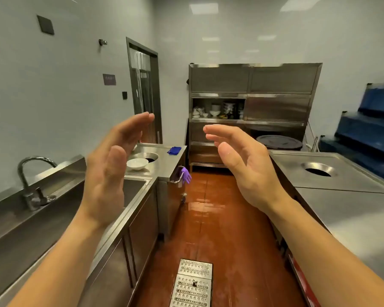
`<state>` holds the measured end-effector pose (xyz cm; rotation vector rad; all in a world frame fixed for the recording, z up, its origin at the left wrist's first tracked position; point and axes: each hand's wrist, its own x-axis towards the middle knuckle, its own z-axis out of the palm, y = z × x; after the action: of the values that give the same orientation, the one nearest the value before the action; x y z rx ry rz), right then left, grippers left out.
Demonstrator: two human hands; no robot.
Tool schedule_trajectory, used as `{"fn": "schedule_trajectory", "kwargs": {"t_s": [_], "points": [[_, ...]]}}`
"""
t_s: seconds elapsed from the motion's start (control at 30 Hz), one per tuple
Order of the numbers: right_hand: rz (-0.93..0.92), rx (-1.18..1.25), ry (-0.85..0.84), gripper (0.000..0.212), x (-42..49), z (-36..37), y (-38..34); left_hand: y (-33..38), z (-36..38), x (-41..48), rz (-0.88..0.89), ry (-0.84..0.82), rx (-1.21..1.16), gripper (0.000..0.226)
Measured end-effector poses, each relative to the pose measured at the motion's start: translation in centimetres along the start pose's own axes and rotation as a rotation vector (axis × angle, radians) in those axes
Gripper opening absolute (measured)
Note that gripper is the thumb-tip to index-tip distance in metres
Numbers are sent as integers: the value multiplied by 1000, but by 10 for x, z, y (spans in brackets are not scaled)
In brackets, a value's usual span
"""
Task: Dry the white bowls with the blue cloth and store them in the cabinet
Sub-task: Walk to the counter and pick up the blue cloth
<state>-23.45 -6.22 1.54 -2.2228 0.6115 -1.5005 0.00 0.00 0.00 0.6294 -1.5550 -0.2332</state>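
A white bowl [137, 163] sits on the steel counter [164, 160] at the left, beside a round hole in the countertop. A folded blue cloth [174, 150] lies farther back on the same counter. At the far end stands a steel cabinet [253, 111] with one shelf open, showing white bowls and cups [215, 111]. My left hand [111, 171] and my right hand [242, 165] are raised in front of me, palms facing each other, fingers apart, holding nothing. Part of a second white bowl seems to show behind my left hand.
A sink with a curved faucet [31, 180] is at the near left. A steel table [341, 185] with a round hole runs along the right. Blue crates [368, 129] stack at far right. The red floor [220, 218] looks wet, with a metal drain grate [193, 286]. A purple glove [186, 175] hangs from the counter corner.
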Motion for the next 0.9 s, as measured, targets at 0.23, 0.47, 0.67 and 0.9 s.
{"fn": "schedule_trajectory", "kwargs": {"t_s": [0.23,0.47,0.67,0.9], "points": [[35,12,11,60,73,-13,95,-98,33,81,10,-2,6,67],[22,18,21,61,140,-31,229,-224,82,143,15,-24,24,73],[-36,82,-21,57,215,-50,358,-330,133,208,55,6,101,71],[-56,178,-104,47,316,-54,480,-439,156,286,16,83,174,70]]}}
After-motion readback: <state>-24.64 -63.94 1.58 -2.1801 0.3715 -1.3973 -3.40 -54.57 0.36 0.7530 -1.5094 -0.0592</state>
